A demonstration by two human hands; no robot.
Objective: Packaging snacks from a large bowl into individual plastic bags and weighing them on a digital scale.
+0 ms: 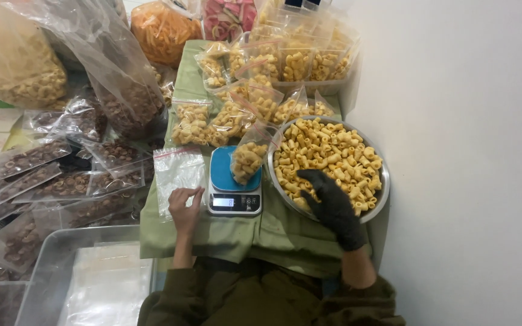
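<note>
My right hand point(331, 204), in a dark glove, reaches into a metal bowl point(380, 205) of yellow tube snacks and rests on them at the near rim. A small clear bag point(248, 160) partly filled with the same snacks stands on a blue-topped digital scale point(233, 181) just left of the bowl. My bare left hand point(184, 208) lies on the green cloth point(231, 232) left of the scale, fingers curled and pinching at the lower edge of a stack of empty clear zip bags point(177, 172).
Several filled snack bags point(237, 108) are piled behind the scale. Large bags of yellow, orange and pink snacks stand at the back. Bags of brown snacks point(61, 181) cover the left side. A metal tray point(49, 271) with plastic bags sits near left. A white wall point(466, 151) is on the right.
</note>
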